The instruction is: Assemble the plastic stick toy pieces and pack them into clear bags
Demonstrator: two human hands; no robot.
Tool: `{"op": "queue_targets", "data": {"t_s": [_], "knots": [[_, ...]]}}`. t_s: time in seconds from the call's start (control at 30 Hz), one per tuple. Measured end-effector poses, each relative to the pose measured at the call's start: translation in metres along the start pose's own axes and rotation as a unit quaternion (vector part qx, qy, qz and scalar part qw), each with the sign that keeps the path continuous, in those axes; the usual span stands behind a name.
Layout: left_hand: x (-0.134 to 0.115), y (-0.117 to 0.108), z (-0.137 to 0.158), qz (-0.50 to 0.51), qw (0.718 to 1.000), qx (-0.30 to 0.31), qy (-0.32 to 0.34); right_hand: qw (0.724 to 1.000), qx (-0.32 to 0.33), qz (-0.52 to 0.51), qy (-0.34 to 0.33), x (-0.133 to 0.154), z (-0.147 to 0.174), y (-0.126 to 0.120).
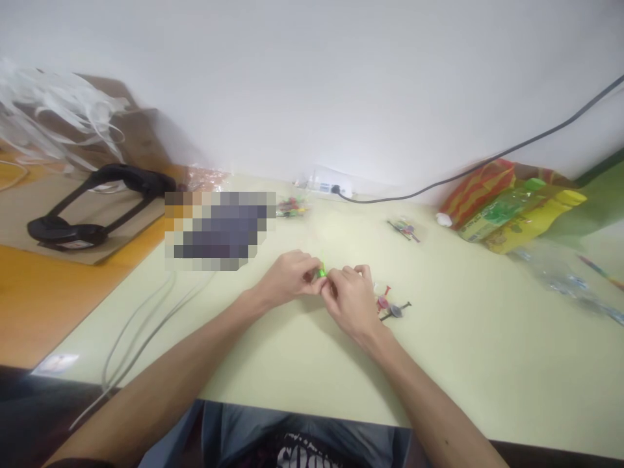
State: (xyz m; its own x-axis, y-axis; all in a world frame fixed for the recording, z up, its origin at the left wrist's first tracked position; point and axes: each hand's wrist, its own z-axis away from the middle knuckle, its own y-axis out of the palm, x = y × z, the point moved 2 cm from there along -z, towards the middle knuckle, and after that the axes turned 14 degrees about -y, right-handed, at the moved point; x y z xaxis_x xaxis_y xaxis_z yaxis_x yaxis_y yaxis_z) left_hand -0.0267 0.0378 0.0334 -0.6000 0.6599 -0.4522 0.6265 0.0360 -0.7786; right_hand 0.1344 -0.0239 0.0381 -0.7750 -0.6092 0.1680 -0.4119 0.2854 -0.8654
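Observation:
A small bright green plastic piece (pixel 322 272) is pinched in the fingertips of my left hand (pixel 292 276), above the middle of the pale table. My right hand (pixel 348 296) is closed up against the same piece, and its thumb and forefinger meet my left fingertips. The fingers cover most of the piece, so its full shape is hidden. Just right of my right hand lie a red piece (pixel 383 303) and a dark grey piece (pixel 396 311), each with a round disc and thin arms. Part of this little group is behind my hand.
Small bagged coloured pieces (pixel 292 207) lie at the back, with another bag (pixel 404 229) farther right. A power strip (pixel 326 184) sits by the wall. Snack bags and a green bottle (pixel 502 208) stand at right. Cables (pixel 141 344) and a black frame-like device (pixel 97 208) are at left.

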Motion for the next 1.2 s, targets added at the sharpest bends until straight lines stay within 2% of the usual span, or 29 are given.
{"op": "queue_targets", "data": {"t_s": [0.2,0.33,0.4,0.57,0.63,0.93,1.07,1.2], "knots": [[0.002,-0.004,0.002,-0.035,0.999,-0.002,0.018,1.000,0.005,0.020,0.023,-0.008,0.001,-0.001],[0.006,-0.009,0.001,-0.025,1.000,0.006,-0.009,0.998,-0.002,0.039,0.048,-0.018,0.002,-0.006],[0.006,-0.012,0.000,-0.013,0.999,0.035,-0.020,0.998,0.009,0.032,0.045,-0.018,0.002,-0.007],[0.010,-0.014,-0.001,0.044,0.982,0.173,-0.061,0.998,0.053,0.001,0.016,-0.004,0.003,-0.003],[0.016,-0.015,0.000,0.043,0.976,0.200,-0.077,0.997,0.070,0.007,0.010,0.001,0.004,0.001],[0.037,-0.024,0.014,0.026,0.976,0.186,-0.112,0.991,0.114,0.066,0.013,0.010,0.006,0.024],[0.037,-0.021,0.013,0.040,0.976,0.178,-0.116,0.994,0.086,0.068,0.018,0.013,0.001,0.026],[0.033,-0.018,0.012,0.038,0.979,0.168,-0.109,0.997,-0.008,0.049,0.059,-0.002,-0.002,0.003]]}}
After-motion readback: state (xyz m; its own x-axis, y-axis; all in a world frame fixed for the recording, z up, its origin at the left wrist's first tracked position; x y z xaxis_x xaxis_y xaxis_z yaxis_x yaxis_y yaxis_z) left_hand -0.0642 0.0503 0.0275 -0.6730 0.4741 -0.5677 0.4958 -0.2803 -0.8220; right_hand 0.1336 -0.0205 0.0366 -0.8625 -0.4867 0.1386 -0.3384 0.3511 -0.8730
